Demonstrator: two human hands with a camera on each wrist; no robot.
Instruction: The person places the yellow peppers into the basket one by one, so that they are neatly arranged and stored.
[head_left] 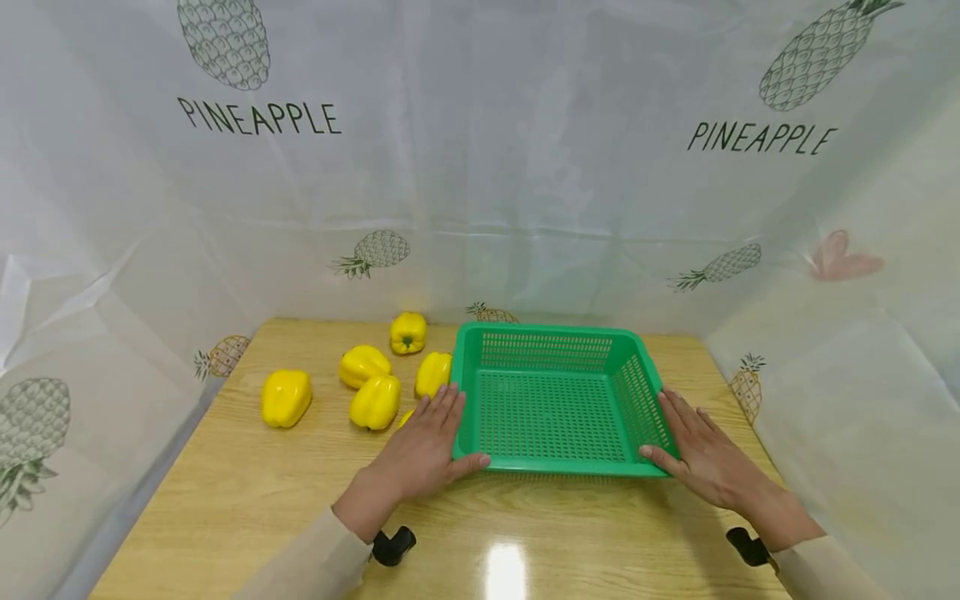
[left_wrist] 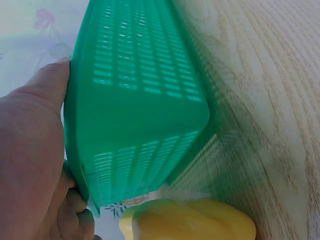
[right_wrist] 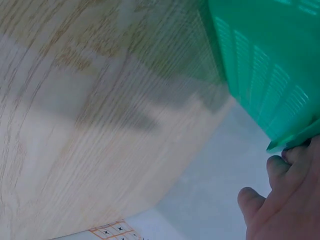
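Directly between left grip point(head_left: 418, 446) and right grip point(head_left: 707, 460): green basket point(head_left: 551, 417), touching both.

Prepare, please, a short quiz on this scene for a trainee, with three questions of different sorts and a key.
1. Multiple choice: in the head view, where are the yellow bell peppers?
A) inside the green perforated basket
B) left of the basket
C) right of the basket

2. True or false: the left hand and the right hand touch opposite sides of the basket.

3. Fill in: the capital letters on the pale printed sheet behind the wood-grain tabletop spell "____".

Key:
1. B
2. True
3. PINEAPPLE
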